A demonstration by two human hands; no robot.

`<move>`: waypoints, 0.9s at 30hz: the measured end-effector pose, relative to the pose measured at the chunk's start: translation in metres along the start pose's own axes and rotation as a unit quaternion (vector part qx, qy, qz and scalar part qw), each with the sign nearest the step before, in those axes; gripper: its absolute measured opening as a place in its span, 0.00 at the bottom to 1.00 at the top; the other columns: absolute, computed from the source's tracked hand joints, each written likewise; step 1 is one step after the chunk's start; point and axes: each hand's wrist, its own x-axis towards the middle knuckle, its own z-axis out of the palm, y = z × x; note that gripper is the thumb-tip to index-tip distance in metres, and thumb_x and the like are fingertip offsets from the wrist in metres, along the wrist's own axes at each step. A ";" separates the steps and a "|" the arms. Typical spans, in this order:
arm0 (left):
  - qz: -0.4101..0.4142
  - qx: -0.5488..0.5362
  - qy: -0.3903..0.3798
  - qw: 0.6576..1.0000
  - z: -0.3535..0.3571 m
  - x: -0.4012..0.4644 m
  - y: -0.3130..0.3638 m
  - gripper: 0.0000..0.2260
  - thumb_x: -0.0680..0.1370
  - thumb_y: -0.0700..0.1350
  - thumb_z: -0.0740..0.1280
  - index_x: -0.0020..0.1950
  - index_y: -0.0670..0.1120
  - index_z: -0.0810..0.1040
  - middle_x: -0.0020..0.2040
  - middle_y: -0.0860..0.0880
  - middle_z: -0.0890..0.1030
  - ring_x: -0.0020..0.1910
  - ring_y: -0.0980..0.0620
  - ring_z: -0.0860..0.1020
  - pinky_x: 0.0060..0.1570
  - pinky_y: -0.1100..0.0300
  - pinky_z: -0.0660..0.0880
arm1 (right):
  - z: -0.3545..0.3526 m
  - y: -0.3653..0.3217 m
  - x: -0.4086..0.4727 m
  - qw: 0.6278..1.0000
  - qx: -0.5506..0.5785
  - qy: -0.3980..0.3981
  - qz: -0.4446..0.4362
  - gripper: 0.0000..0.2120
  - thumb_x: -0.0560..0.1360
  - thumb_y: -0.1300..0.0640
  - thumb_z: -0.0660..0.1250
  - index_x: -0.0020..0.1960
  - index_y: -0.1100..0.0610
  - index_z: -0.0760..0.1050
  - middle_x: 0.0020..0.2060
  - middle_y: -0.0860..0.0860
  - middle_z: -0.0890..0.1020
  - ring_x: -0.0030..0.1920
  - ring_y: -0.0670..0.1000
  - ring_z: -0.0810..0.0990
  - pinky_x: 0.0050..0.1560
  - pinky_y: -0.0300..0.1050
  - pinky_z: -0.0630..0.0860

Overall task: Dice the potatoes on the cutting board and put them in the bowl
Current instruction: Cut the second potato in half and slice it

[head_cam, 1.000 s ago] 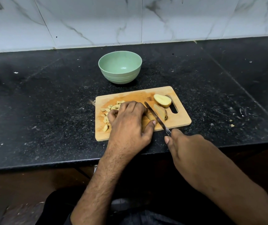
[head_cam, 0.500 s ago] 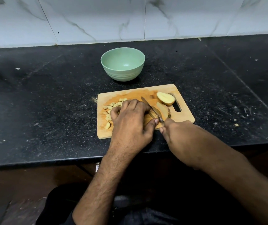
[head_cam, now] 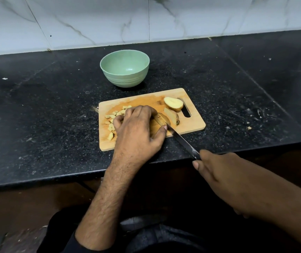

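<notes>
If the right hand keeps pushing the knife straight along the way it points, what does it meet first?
Probably the potato piece pinned under the left hand. The right hand aims the knife up-left toward it, with the left thumb right beside the blade; depth is unclear.

A wooden cutting board (head_cam: 191, 123) lies at the frame's centre. Pale potato dice (head_cam: 111, 119) are scattered on its left part. A potato half (head_cam: 173, 104) lies cut face up near the handle slot at its right, with a wedge (head_cam: 172, 116) just below it. A green bowl (head_cam: 124, 68) stands upright above the board, apart from it.
</notes>
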 end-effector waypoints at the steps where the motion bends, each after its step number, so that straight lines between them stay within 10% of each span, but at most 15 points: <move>1: 0.003 0.006 -0.003 1.000 0.000 0.000 0.001 0.18 0.76 0.61 0.65 0.61 0.54 0.72 0.58 0.59 0.75 0.63 0.55 0.69 0.63 0.48 0.59 | -0.002 0.001 -0.002 1.000 0.007 -0.001 0.004 0.15 0.84 0.42 0.48 0.43 0.48 0.63 0.32 0.50 0.76 0.27 0.27 0.72 0.24 0.35 0.67; 27: -0.014 0.029 0.009 0.999 0.004 0.002 0.008 0.16 0.75 0.63 0.64 0.56 0.55 0.75 0.54 0.58 0.75 0.59 0.54 0.71 0.61 0.46 0.62 | -0.006 -0.008 0.027 0.995 0.055 0.081 -0.004 0.18 0.83 0.40 0.48 0.46 0.49 0.70 0.31 0.49 0.77 0.28 0.45 0.75 0.38 0.48 0.78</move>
